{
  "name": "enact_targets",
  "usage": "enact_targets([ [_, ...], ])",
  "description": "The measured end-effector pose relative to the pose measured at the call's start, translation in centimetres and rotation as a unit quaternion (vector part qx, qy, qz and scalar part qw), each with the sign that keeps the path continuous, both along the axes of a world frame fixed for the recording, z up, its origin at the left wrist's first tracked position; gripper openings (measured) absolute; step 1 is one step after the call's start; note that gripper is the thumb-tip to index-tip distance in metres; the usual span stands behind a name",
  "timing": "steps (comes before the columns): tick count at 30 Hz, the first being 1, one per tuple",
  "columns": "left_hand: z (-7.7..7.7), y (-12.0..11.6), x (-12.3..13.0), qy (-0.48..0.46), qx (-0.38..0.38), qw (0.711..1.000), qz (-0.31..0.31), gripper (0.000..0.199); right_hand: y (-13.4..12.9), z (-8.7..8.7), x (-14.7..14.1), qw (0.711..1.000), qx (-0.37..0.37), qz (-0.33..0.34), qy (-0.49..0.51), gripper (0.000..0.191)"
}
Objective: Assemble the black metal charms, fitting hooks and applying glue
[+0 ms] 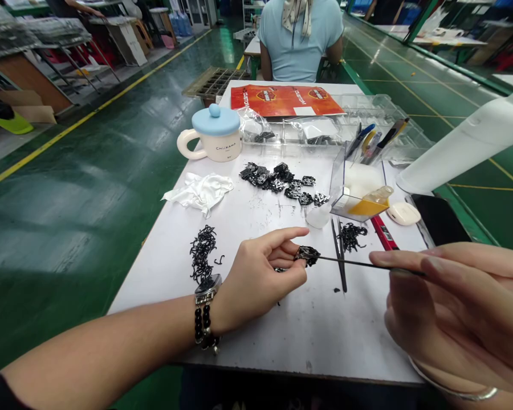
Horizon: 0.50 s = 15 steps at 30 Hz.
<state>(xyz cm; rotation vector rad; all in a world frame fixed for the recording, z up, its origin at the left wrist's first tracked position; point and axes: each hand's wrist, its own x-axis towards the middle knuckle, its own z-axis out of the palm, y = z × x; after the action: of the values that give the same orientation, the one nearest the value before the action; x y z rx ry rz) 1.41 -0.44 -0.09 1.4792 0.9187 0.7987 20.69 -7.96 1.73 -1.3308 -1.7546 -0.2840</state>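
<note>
Between the thumb and fingers of my left hand (pixel 265 270) is a small black patterned piece (pixel 308 255). My right hand (pixel 448 302), nearer the camera at the right, pinches a thin dark rod (pixel 350 262), whose far end meets that piece. Behind my hands lies a pile of similar black patterned pieces (pixel 267 176). Small curved black bits (pixel 203 253) form a heap left of my left hand, and a second heap (pixel 353 236) sits beyond the rod. Dark tweezers (pixel 340 256) lie on the white table (pixel 154 273), partly behind the rod.
A lidded mug (pixel 218 136) and a white cloth (pixel 200 191) stand and lie at the left. Toward the right are a clear pen holder (pixel 359 188), a red cutter (pixel 383 232), a black phone (pixel 440 219) and a white lamp-like tube (pixel 465 145). A person (pixel 299 40) sits beyond the table.
</note>
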Motion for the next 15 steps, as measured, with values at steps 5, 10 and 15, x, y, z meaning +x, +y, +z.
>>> enact_targets([
  [5,0.1,0.0,0.1,0.002,-0.001,1.000,-0.002,0.043,0.3,-0.2,-0.4,0.999,0.038,0.008,-0.023,0.070],
  [10,0.1,0.0,0.1,0.011,0.013,1.000,0.001,0.042,0.6,0.4,-0.6,0.999,0.037,0.011,-0.009,0.061],
  [15,0.1,-0.1,0.0,0.016,0.035,0.999,0.004,0.043,0.6,1.0,-1.0,1.000,0.024,0.009,0.001,0.051],
])
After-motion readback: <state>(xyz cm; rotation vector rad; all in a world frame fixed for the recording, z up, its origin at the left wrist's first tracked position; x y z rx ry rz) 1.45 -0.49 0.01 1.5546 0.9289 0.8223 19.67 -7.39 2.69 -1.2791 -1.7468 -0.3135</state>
